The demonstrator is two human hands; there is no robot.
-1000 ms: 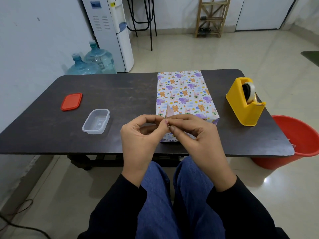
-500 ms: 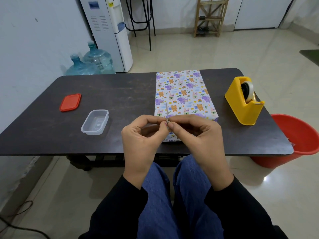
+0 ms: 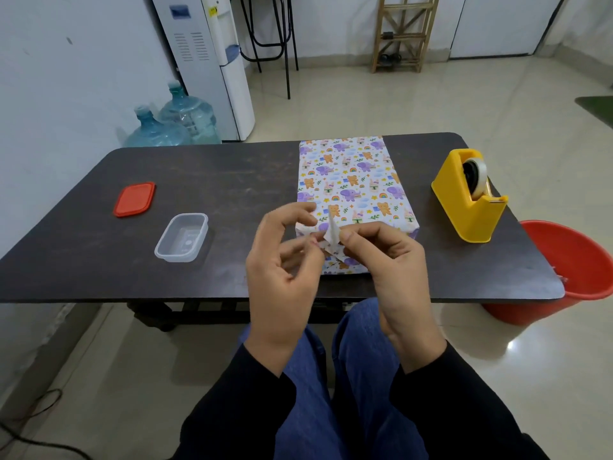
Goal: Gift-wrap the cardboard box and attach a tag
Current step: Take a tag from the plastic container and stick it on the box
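The wrapping looks finished to me: the animal-print wrapped cardboard box (image 3: 351, 180) lies flat on the dark rectangular table (image 3: 215, 180), paper covering every face I can see, with no loose flap showing. What is left is the tag. It is not on the box yet.

I hold the small white paper tag (image 3: 332, 232) up in the air between both hands, over the near end of the box and apart from its top. My right hand (image 3: 394, 270) pinches it, thumb and forefinger curled in on its right edge, so that a thin point of the paper stands up above my fingertips. My left hand (image 3: 282, 277) is just beside it, forefinger lifted and arched above, thumb reaching in toward the lower left of the paper. That hand is blurred, so I cannot tell whether it actually grips the tag or only touches it.

The yellow plastic tape dispenser (image 3: 467, 207) stands well apart to my right, untouched. I judge I will need tape from it to fix the tag down.
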